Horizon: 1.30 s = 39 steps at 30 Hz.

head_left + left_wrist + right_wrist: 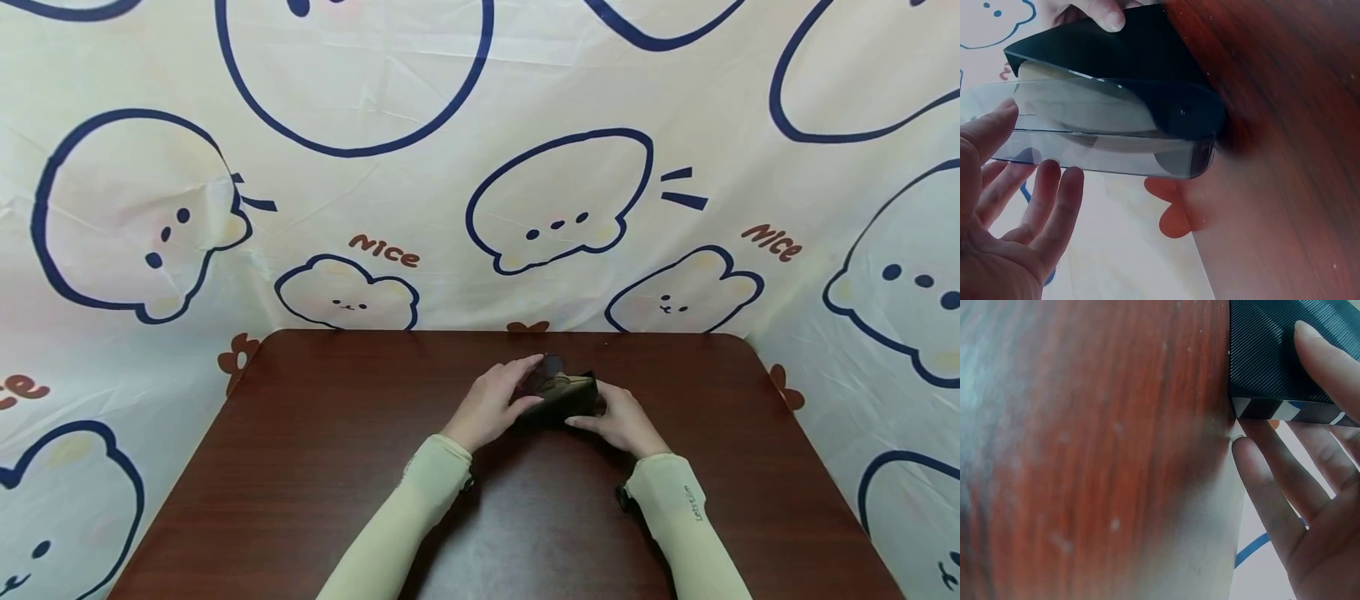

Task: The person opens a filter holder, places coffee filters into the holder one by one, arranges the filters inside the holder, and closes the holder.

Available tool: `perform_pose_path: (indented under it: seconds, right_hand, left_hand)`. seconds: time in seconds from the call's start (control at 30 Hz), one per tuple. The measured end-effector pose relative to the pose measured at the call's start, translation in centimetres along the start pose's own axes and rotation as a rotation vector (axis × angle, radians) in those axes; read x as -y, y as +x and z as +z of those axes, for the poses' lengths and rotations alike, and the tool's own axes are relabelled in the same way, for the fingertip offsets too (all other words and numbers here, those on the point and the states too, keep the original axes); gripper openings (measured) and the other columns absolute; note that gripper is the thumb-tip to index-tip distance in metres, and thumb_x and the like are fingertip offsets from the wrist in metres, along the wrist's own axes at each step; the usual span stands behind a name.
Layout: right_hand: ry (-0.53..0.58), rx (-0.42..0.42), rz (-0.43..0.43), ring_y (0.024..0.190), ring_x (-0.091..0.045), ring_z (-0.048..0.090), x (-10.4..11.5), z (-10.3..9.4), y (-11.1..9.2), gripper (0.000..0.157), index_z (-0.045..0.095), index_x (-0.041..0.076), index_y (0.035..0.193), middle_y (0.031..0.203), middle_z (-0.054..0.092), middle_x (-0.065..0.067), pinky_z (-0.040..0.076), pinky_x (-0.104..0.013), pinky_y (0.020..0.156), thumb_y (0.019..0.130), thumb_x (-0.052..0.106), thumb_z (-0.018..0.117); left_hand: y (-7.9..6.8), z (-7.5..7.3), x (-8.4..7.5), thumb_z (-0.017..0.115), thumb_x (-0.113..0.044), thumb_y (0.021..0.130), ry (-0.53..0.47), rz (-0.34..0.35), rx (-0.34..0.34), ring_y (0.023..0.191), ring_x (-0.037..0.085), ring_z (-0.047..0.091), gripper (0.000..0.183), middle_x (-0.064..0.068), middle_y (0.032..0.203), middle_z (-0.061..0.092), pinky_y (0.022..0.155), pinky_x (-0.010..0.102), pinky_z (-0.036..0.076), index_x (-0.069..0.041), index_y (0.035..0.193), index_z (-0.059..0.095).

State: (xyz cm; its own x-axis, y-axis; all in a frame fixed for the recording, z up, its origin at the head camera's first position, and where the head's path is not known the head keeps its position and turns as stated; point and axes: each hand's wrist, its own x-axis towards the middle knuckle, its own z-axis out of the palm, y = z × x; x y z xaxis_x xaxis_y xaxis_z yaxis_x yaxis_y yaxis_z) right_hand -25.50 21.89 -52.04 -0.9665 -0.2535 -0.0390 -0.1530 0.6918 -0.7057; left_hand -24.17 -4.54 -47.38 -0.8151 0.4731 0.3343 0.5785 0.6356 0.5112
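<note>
A black box (564,403) with a hinged clear lid stands towards the table's far side, between both hands. In the left wrist view the clear lid (1110,153) is swung away from the black body, with a pale, rounded piece (1079,103) showing behind the plastic. My left hand (497,404) pinches the lid's free end, thumb on one face and fingers at the other. From the right, my right hand (621,421) grips the body. Its thumb (1329,362) lies on the finely ribbed side, while the fingers reach round the opposite side.
The dark brown wooden table (315,467) has rounded far corners. Behind and on both sides hangs a pale cloth (420,200) printed with blue-outlined cartoon animals, close to the table's edges. Light green sleeves (397,525) cover both forearms.
</note>
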Motion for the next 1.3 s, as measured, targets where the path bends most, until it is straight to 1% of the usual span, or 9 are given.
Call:
perform_pose_path:
  seconds: [0.13,0.27,0.53,0.77,0.93,1.3]
  right_hand:
    - [0.002,-0.001,-0.006,0.109,-0.023,0.069,0.0,-0.1,0.1,0.05,0.068,0.018,0.129,0.121,0.073,-0.004,0.054,-0.05,0.099,0.085,0.032,0.088]
    - [0.008,-0.001,-0.007,0.111,-0.024,0.069,0.0,-0.1,0.1,0.05,0.067,0.018,0.128,0.122,0.073,-0.004,0.054,-0.051,0.1,0.085,0.031,0.088]
    - [0.005,-0.006,-0.027,0.108,-0.023,0.07,0.0,-0.1,0.1,0.054,0.067,0.016,0.132,0.122,0.074,-0.005,0.055,-0.05,0.097,0.084,0.03,0.088]
    - [0.019,0.001,-0.026,0.109,-0.023,0.07,0.0,0.0,0.1,0.055,0.067,0.016,0.133,0.121,0.074,-0.004,0.054,-0.051,0.098,0.084,0.031,0.088]
    - [0.021,0.004,-0.023,0.111,-0.023,0.069,0.0,0.2,0.0,0.055,0.067,0.018,0.133,0.12,0.074,-0.003,0.054,-0.052,0.1,0.085,0.032,0.088]
    - [0.01,-0.005,-0.037,0.107,-0.021,0.07,-0.1,0.0,0.0,0.052,0.068,0.02,0.132,0.119,0.075,-0.001,0.055,-0.051,0.097,0.085,0.03,0.087]
  left_hand:
    - [0.2,0.2,-0.2,0.068,-0.034,0.101,0.02,0.009,0.006,0.121,0.023,0.063,0.06,0.002,0.146,0.062,0.103,0.042,0.053,-0.017,0.155,0.048]
    - [0.4,0.6,-0.4,0.066,-0.035,0.102,0.044,0.019,0.012,0.122,0.022,0.062,0.059,0.001,0.148,0.061,0.103,0.04,0.053,-0.017,0.155,0.048]
    - [0.7,1.4,-0.6,0.066,-0.037,0.102,0.096,0.041,0.003,0.115,0.019,0.061,0.057,-0.001,0.143,0.063,0.099,0.037,0.054,-0.02,0.154,0.048]
    - [0.7,1.7,-0.9,0.066,-0.036,0.102,0.107,0.05,-0.009,0.111,0.019,0.061,0.055,-0.001,0.14,0.066,0.097,0.035,0.055,-0.02,0.152,0.05]
    - [0.6,1.9,-1.0,0.065,-0.036,0.102,0.117,0.046,-0.006,0.111,0.018,0.06,0.055,-0.001,0.139,0.066,0.096,0.034,0.055,-0.019,0.152,0.05]
    - [1.0,2.4,-1.3,0.066,-0.036,0.102,0.113,0.033,0.016,0.107,0.017,0.058,0.054,-0.002,0.138,0.066,0.093,0.035,0.056,-0.019,0.151,0.052]
